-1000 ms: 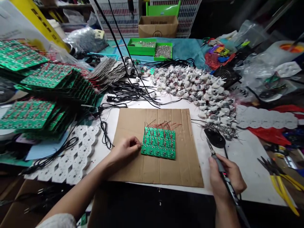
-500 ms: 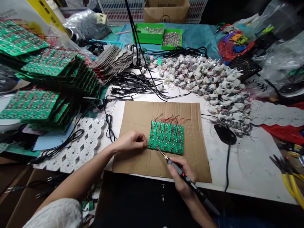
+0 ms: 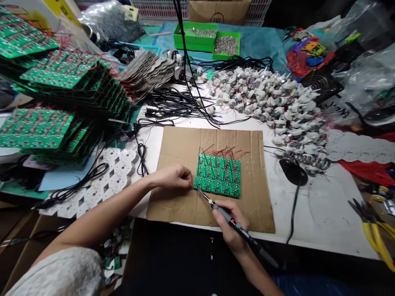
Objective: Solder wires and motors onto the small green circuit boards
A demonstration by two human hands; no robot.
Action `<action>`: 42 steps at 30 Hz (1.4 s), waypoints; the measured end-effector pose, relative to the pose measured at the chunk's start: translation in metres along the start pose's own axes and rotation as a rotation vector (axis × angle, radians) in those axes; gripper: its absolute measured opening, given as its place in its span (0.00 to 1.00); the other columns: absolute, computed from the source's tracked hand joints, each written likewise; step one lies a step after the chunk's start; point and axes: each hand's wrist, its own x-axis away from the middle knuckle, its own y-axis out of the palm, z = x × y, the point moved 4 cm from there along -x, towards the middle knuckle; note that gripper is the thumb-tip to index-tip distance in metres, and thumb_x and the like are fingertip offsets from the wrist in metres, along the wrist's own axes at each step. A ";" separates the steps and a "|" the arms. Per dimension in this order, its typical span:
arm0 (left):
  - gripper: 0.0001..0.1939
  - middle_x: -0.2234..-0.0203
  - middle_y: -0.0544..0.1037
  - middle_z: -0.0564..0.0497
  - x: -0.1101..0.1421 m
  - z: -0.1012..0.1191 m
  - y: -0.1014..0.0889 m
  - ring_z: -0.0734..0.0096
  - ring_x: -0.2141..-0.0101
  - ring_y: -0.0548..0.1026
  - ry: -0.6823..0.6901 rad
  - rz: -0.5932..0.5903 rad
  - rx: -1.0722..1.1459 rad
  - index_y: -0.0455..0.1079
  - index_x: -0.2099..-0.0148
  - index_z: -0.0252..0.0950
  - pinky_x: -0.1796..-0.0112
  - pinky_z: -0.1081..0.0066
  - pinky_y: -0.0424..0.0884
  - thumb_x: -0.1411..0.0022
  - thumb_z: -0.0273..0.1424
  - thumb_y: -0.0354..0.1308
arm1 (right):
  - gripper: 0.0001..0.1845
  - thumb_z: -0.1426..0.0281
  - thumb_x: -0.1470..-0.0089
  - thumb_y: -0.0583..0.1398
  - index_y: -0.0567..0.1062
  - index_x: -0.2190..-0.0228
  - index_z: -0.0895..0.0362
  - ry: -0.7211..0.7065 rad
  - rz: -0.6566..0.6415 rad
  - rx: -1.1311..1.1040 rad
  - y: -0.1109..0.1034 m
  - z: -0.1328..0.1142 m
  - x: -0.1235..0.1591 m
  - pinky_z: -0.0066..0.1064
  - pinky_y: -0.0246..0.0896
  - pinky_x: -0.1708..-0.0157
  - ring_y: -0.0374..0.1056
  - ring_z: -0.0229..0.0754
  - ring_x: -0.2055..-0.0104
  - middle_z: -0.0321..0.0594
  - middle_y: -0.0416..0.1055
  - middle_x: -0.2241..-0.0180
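A green circuit board panel [image 3: 218, 176] with red and black wires along its far side lies on a sheet of cardboard [image 3: 179, 144]. My right hand [image 3: 231, 224] grips a soldering iron [image 3: 228, 218] like a pen, a small red light showing on its handle. The iron's tip is at the board's near left corner. My left hand [image 3: 177, 176] is closed in a pinch at the board's left edge, close to the tip. Whatever its fingertips hold is too small to make out.
Stacks of wired circuit boards [image 3: 58, 74] stand at the left. Black power cords [image 3: 175, 105] and a heap of white motor-like parts [image 3: 262, 94] lie beyond the cardboard. Green trays [image 3: 195, 41] hold small metal pieces. Yellow-handled pliers [image 3: 372, 232] rest at the right edge.
The soldering iron's tip has moved left along the board's near edge to its corner, close to my left hand. My left hand stays pinched; the view has shifted slightly.
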 end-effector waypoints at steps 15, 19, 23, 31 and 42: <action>0.11 0.76 0.74 0.54 -0.003 0.001 -0.001 0.76 0.75 0.66 -0.049 0.013 -0.054 0.74 0.67 0.33 0.73 0.72 0.57 0.47 0.36 0.55 | 0.07 0.70 0.39 0.65 0.80 0.58 0.50 -0.029 -0.011 0.029 0.005 0.001 -0.003 0.27 0.73 0.66 0.77 0.40 0.68 0.34 0.80 0.65; 0.11 0.77 0.73 0.54 -0.004 0.003 -0.002 0.76 0.76 0.65 -0.063 0.020 -0.072 0.74 0.69 0.34 0.73 0.72 0.57 0.48 0.36 0.55 | 0.06 0.69 0.39 0.65 0.80 0.58 0.51 -0.019 -0.018 0.045 0.005 0.001 -0.003 0.29 0.74 0.65 0.77 0.40 0.68 0.35 0.80 0.65; 0.11 0.78 0.71 0.55 -0.005 0.004 -0.003 0.76 0.76 0.64 -0.075 0.030 -0.082 0.73 0.70 0.34 0.74 0.72 0.56 0.49 0.36 0.55 | 0.06 0.69 0.39 0.65 0.80 0.59 0.51 -0.005 -0.030 0.053 0.005 0.002 -0.001 0.29 0.73 0.65 0.77 0.40 0.68 0.35 0.80 0.66; 0.09 0.79 0.70 0.55 -0.006 0.004 -0.002 0.76 0.76 0.64 -0.117 0.058 -0.061 0.72 0.71 0.34 0.74 0.71 0.55 0.50 0.36 0.56 | 0.07 0.69 0.39 0.65 0.80 0.57 0.51 -0.002 0.019 0.027 0.003 0.002 -0.001 0.28 0.73 0.68 0.76 0.41 0.69 0.35 0.79 0.67; 0.09 0.77 0.73 0.55 -0.004 0.001 -0.001 0.76 0.75 0.66 -0.105 0.070 -0.008 0.73 0.70 0.34 0.73 0.72 0.56 0.50 0.35 0.57 | 0.06 0.68 0.39 0.65 0.80 0.58 0.51 -0.002 0.012 0.053 0.002 0.001 -0.002 0.29 0.72 0.69 0.75 0.41 0.70 0.35 0.78 0.68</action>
